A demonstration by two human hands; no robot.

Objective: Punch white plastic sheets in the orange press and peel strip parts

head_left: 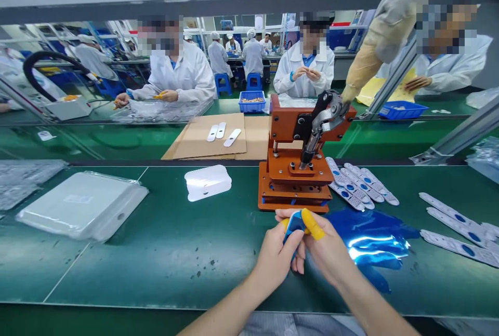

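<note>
A small blue piece with a pale edge (295, 222) is held in front of the orange press fixture (295, 170). My left hand (275, 253) has its fingers closed around the piece's lower left side. Opposite it, my right hand (322, 245) pinches the piece's upper right, with a yellow finger cover on the thumb. Part of the piece is hidden by the fingers. Just right of my right hand, shiny blue film (374, 245) lies crumpled on the green table (163, 268).
White strips with blue ovals (360, 185) lie right of the press, with several more strips (460, 232) farther right. White sheets (208, 183) and a wrapped white stack (81, 203) are left. Cardboard (187, 141) and a blue bin (251, 102) stand beyond; people sit opposite.
</note>
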